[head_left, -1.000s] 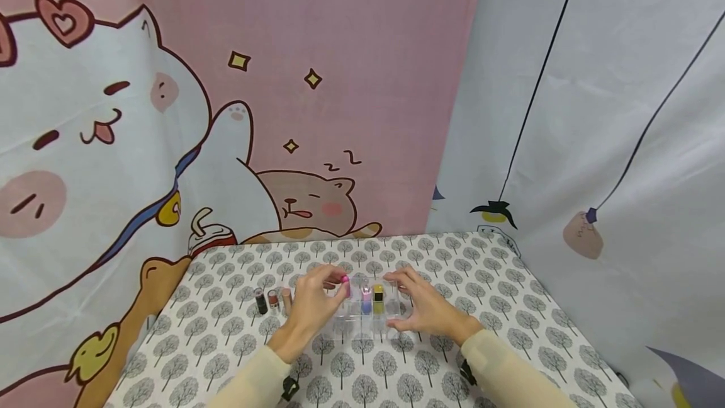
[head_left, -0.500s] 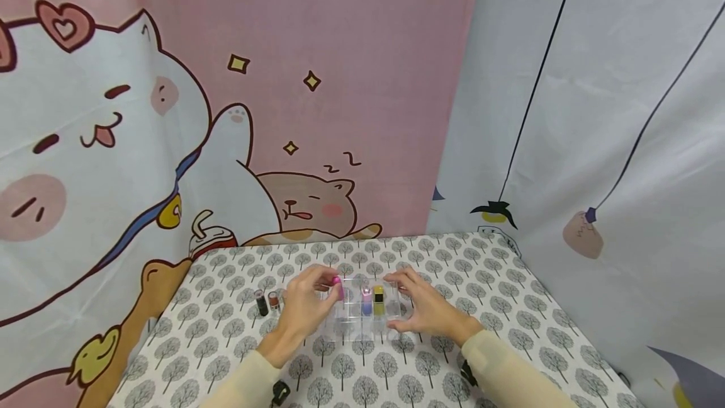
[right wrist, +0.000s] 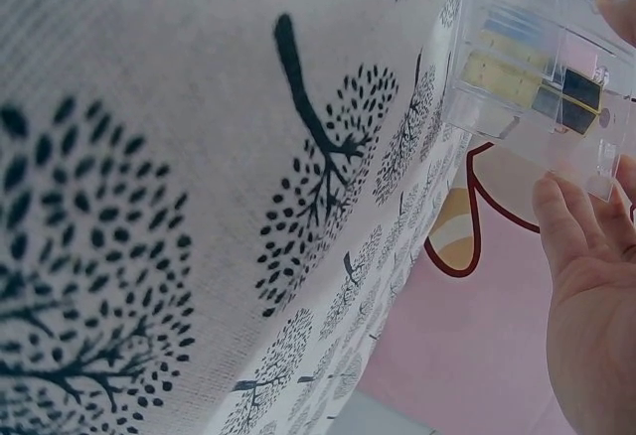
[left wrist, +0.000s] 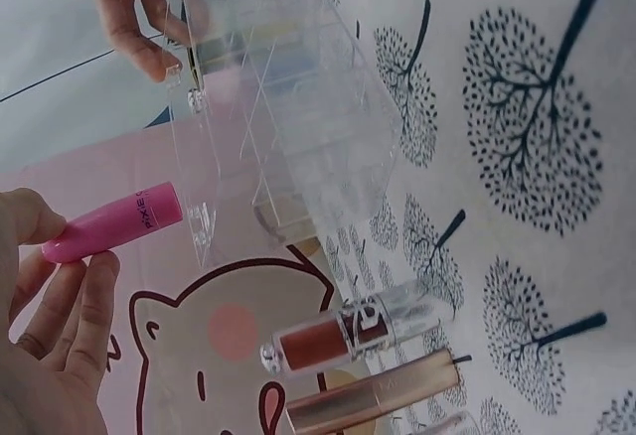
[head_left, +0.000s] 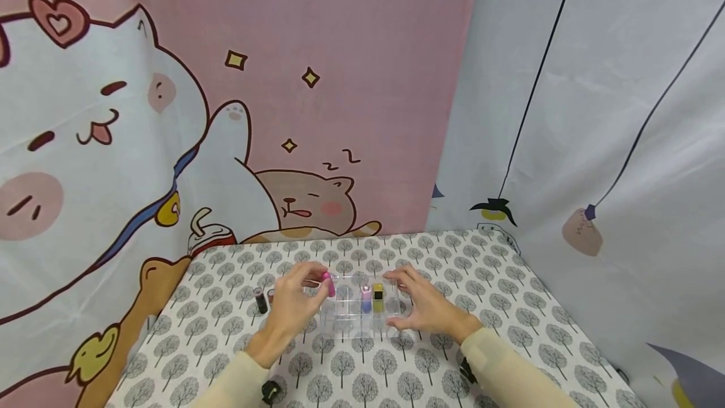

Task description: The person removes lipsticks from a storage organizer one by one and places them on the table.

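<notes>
Between thumb and fingertips my left hand [head_left: 291, 301] pinches a bright pink lipstick tube [left wrist: 119, 222] with dark lettering. The tube is tilted, over the left end of a clear compartment organizer [head_left: 347, 327] in the head view; in the left wrist view it is apart from the organizer's rim. My right hand [head_left: 421, 304] grips the organizer's right end, thumb on the near side and fingers on the far side. Inside the organizer stand a pink-and-blue tube [head_left: 366, 299] and a yellow tube with a black section [right wrist: 579, 100], side by side.
Left of the organizer stand a clear-capped lip gloss [left wrist: 318, 346], a rose-gold tube [left wrist: 373, 395] and a black tube [head_left: 260, 301]. My left hand partly hides this row in the head view. A tree-print cloth [head_left: 362, 389] covers the table; a printed curtain [head_left: 362, 80] hangs behind.
My left hand has moved left with the pink lipstick tube, from over the organizer's inner compartments to its left end, covering more of the standing tubes. My right hand stays in place.
</notes>
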A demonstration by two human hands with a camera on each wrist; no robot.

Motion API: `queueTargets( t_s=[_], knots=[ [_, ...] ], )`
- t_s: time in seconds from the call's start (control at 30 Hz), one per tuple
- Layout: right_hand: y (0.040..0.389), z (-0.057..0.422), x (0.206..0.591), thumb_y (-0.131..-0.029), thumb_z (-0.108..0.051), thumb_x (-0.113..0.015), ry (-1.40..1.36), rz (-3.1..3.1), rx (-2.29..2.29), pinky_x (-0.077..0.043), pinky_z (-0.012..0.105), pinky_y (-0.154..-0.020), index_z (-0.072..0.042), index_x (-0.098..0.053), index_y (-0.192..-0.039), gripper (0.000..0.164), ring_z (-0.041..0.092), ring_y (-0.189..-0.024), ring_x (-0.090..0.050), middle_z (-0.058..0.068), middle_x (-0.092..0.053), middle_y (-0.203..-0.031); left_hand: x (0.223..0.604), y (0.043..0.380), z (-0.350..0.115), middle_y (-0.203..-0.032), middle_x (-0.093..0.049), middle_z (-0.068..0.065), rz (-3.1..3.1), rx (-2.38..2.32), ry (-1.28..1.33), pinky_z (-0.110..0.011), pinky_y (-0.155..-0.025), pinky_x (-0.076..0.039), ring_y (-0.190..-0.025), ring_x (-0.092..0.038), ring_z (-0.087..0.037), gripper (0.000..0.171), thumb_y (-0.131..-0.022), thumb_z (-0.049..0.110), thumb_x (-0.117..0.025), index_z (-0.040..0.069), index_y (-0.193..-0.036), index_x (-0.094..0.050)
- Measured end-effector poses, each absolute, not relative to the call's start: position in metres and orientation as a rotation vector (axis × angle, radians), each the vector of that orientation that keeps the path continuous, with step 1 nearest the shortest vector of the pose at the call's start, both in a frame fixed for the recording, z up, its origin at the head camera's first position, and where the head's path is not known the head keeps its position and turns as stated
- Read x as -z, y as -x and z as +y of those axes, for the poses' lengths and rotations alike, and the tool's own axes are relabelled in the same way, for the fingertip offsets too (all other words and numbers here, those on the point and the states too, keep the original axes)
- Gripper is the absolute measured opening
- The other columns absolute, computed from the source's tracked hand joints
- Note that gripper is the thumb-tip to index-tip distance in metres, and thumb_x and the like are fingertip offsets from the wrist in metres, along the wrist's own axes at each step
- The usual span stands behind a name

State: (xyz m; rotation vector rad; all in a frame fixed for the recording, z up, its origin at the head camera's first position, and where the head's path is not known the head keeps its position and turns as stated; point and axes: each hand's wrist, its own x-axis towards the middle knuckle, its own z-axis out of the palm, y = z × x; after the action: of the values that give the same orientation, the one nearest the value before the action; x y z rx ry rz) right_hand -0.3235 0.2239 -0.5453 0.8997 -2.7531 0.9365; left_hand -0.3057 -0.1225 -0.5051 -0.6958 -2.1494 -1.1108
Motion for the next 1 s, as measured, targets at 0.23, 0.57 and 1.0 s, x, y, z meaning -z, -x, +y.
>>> queueTargets(
  t_s=[0.23, 0.57, 1.0],
  knots=[
    [0.324, 0.224, 0.545, -0.086, -0.042, -0.104, -0.94, -2.733, -0.983, -0.066, 0.055, -0.121, -0.017, -0.053, -0.17, 0.101, 0.037, -0.144, -0.07, 0.013, -0.058, -0.162, 0.502, 0.306, -0.133, -0.107, -0.085, -0.01, -2.126, 1.075, 0.697, -0.035, -0.083, -0.076, -0.091, -0.085, -0.021, 0.024, -0.096, -0.003, -0.09, 0.002, -0.117, -0.081],
    [0.323, 0.224, 0.544, -0.086, -0.041, -0.105, -0.934, -2.725, -0.959, -0.066, 0.051, -0.121, -0.017, -0.053, -0.169, 0.101, 0.03, -0.142, -0.071, 0.009, -0.059, -0.159, 0.502, 0.308, -0.147, -0.106, -0.085, -0.009, -2.088, 1.055, 0.682, -0.033, -0.08, -0.076, -0.088, -0.085, -0.021, 0.025, -0.094, -0.006, -0.089, 0.003, -0.116, -0.081],
    [0.323, 0.221, 0.544, -0.087, -0.036, -0.105, -0.94, -2.734, -0.969, -0.066, 0.05, -0.121, -0.015, -0.053, -0.17, 0.1, 0.032, -0.143, -0.071, 0.01, -0.058, -0.161, 0.502, 0.304, -0.169, -0.106, -0.083, -0.011, -2.1, 1.07, 0.598, -0.027, -0.075, -0.074, -0.085, -0.085, -0.024, 0.027, -0.092, -0.01, -0.09, -0.001, -0.116, -0.08]
  ],
)
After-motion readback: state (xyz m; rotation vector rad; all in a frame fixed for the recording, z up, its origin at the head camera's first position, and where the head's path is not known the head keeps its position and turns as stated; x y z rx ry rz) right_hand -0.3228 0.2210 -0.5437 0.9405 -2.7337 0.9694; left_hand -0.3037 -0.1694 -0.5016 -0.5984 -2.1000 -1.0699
